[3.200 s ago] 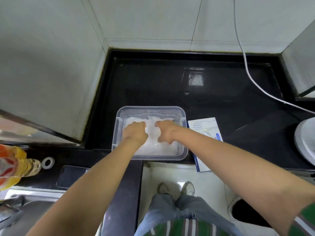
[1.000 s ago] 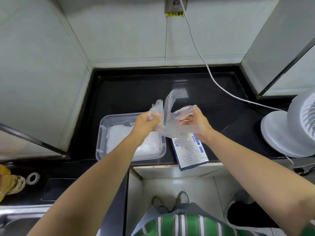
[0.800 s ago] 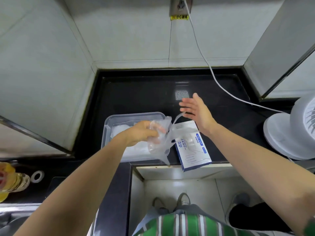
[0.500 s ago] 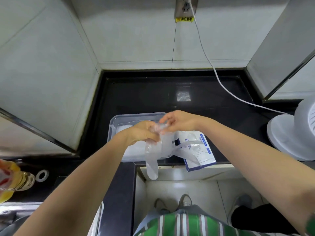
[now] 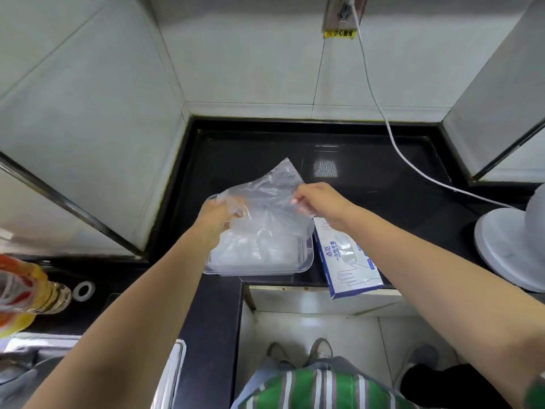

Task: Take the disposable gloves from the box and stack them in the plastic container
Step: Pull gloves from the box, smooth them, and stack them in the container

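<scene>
Spread since a moment ago, the glove (image 5: 265, 199) is pinched taut by both hands, left (image 5: 216, 211) and right (image 5: 317, 199), above the container (image 5: 305, 261); lower it flat.

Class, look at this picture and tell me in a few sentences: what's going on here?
A person's left hand and right hand each pinch a thin clear plastic disposable glove, holding it spread above a clear rectangular plastic container on the black countertop. A white pile of gloves lies inside the container. The white-and-blue cardboard glove box lies just right of it, its near end overhanging the counter edge.
</scene>
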A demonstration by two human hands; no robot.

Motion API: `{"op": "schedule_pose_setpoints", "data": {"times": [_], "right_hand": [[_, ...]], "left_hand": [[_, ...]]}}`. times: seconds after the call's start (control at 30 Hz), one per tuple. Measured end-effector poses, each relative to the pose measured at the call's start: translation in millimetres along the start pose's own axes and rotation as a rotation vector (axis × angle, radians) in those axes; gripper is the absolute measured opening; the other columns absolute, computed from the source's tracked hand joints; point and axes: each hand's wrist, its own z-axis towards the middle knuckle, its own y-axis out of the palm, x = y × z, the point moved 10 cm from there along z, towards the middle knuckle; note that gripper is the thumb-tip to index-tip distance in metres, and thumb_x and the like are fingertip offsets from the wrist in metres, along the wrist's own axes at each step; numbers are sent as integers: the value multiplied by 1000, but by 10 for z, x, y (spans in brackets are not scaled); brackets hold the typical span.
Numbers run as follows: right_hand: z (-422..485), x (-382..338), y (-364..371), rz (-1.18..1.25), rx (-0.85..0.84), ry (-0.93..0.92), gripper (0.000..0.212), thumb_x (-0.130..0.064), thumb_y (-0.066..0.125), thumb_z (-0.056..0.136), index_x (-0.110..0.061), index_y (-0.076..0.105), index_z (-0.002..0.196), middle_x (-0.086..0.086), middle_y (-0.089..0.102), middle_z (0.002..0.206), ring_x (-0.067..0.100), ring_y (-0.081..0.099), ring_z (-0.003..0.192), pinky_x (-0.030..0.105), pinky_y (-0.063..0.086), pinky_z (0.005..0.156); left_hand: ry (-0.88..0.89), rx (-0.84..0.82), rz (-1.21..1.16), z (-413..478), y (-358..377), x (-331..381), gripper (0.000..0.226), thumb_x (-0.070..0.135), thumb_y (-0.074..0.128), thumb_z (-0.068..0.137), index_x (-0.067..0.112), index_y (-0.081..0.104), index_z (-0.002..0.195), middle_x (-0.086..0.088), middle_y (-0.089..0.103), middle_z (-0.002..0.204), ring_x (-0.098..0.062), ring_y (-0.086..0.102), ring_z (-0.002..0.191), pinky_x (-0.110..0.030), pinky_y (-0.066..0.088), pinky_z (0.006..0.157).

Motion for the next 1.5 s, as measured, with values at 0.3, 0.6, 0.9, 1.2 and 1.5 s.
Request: {"op": "schedule_pose_setpoints", "data": {"times": [0.3,0.6,0.9,1.2,1.5], "right_hand": [[46,238,445,363,-120,144,14,-7,43,94,-8,56,97,15,63,105,25,65,96,33,58,73],[64,558,552,19,-54,183,10,-9,50,97,-13,58,92,8,60,88,21,61,79,34,52,71],[201,339,199,-399,350,-82,23,-4,51,92,-6,53,115,11,63,103,27,62,91,32,48,71],[14,-272,441,-527,376,-651,20,-1,59,86,-12,64,102,0,57,101,10,53,85,22,42,80],[480,1034,943,-997,-278,136,73,-10,65,90,-21,25,151,13,39,140,33,52,122,36,48,96]], "left_hand": [[-136,-419,-387,-100,326,-158,43,48,68,83,15,65,109,-4,69,107,-21,64,103,-41,48,98],[219,160,185,120,-162,-70,17,10,53,95,22,63,103,-6,57,78,-20,56,67,-33,58,56],[419,201,633,297,6,-84,25,28,45,103,14,65,102,1,55,75,-11,49,67,-14,39,53],[461,194,995,358,210,-110,34,12,39,101,11,49,134,-11,66,100,-22,58,80,-30,43,57],[372,89,1124,457,284,-285,28,17,36,103,9,52,124,-12,64,94,-16,52,72,-25,40,61]]}}
